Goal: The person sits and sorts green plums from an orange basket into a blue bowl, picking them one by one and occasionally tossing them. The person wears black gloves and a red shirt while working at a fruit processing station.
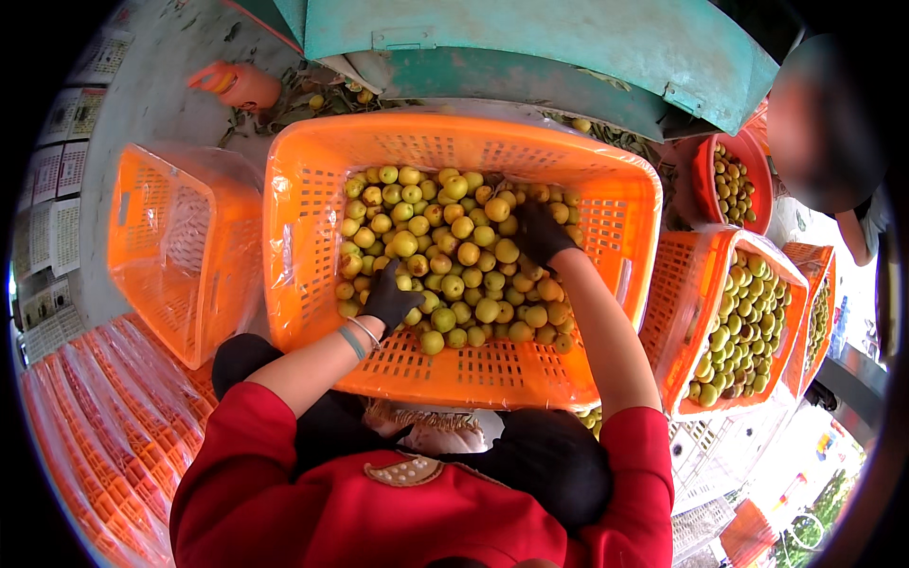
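A big orange plastic crate (464,379) lined with clear film stands before me, its bottom covered with round yellow-green fruits (445,251), some blotched brown. Both my hands wear black gloves and are inside it. My left hand (390,301) rests at the near left edge of the fruit pile, its visible fingers spread apart and touching fruits; I see nothing gripped in it. At the far right of the pile, my right hand (543,234) reaches down among the fruits. Its fingertips are hidden there, so whether it grips a fruit is unclear.
An empty-looking orange crate (151,256) stands at left, above stacked film-wrapped crates (104,426). Fruit-filled crates (696,312) and a red tub (763,180) stand at right, near another person (857,227). A teal metal machine (568,57) spans the far side; an orange jug (251,87) lies beyond.
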{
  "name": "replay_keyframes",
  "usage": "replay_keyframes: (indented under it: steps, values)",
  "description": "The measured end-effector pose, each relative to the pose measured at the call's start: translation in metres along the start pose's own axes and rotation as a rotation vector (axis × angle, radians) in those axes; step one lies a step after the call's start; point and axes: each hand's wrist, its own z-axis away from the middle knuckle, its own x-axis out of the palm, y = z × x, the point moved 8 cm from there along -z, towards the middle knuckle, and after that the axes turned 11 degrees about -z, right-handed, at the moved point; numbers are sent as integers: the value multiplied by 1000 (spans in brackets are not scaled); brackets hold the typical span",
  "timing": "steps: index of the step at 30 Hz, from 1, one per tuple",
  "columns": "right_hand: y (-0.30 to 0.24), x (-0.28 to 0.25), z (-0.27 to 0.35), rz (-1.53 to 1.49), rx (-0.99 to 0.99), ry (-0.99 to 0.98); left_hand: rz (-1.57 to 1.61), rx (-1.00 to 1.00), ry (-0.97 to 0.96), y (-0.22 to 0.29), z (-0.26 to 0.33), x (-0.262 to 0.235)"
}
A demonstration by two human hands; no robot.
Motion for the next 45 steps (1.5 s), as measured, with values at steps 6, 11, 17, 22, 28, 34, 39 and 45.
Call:
replay_keyframes:
  steps: [6, 11, 17, 22, 28, 34, 39, 45]
  values:
    - [-27, 42, 114, 77, -97, -375, -4, 53, 95, 7, -10, -12]
    - [83, -88, 265, -390, -172, 706, -456, 496, 563, 31, 6, -42]
    - [287, -183, 598, 350, 1103, 1587, -515, 714, 382, 85, -12, -51]
    - [200, -172, 450, -596, -29, 1470, -881, 572, 58, 101, -31, -28]
    - [-11, -96, 216, -422, -373, 668, -996, 425, -120, 74, -35, -18]
    - [-22, 33, 104, 351, -217, 27, -780, 480, -159, 53, -7, -19]
    - [-15, 42, 114, 119, -341, -51, -1013, 211, -595, 3, 21, 6]
    - [8, 57, 149, -39, -165, -126, -1112, 159, -717, -23, 34, 9]
